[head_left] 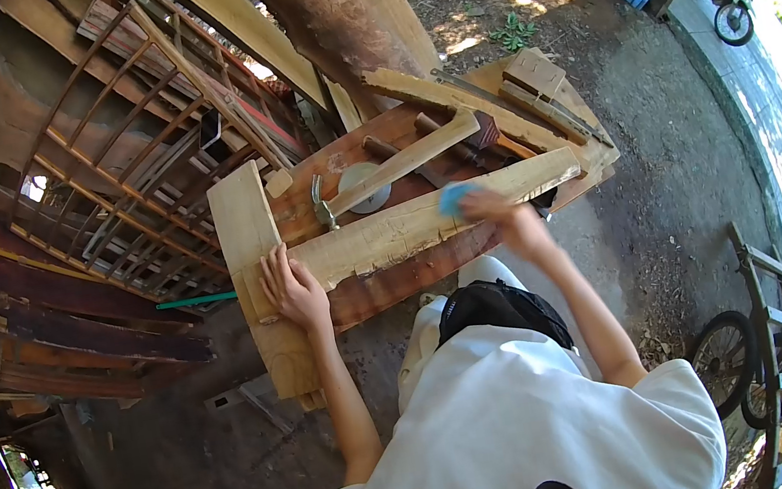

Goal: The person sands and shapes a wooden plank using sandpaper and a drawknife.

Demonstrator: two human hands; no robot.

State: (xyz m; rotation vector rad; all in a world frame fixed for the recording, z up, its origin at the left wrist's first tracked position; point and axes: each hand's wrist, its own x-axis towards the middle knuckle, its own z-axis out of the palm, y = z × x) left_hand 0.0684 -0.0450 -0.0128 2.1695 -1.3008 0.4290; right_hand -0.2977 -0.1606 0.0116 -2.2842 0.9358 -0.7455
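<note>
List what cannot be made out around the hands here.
Head view:
- blue object: half covered by the right hand; its kind is unclear.
- pale plank: partly hidden under the left hand.
- grey disc: crossed by the hammer handle; too small to identify.
- wood stacks: cut by the lens rim.

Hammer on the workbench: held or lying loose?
Lying loose. The hammer lies flat on the workbench, touched by neither hand: the left hand rests on the plank, the right hand holds a blue pad.
</note>
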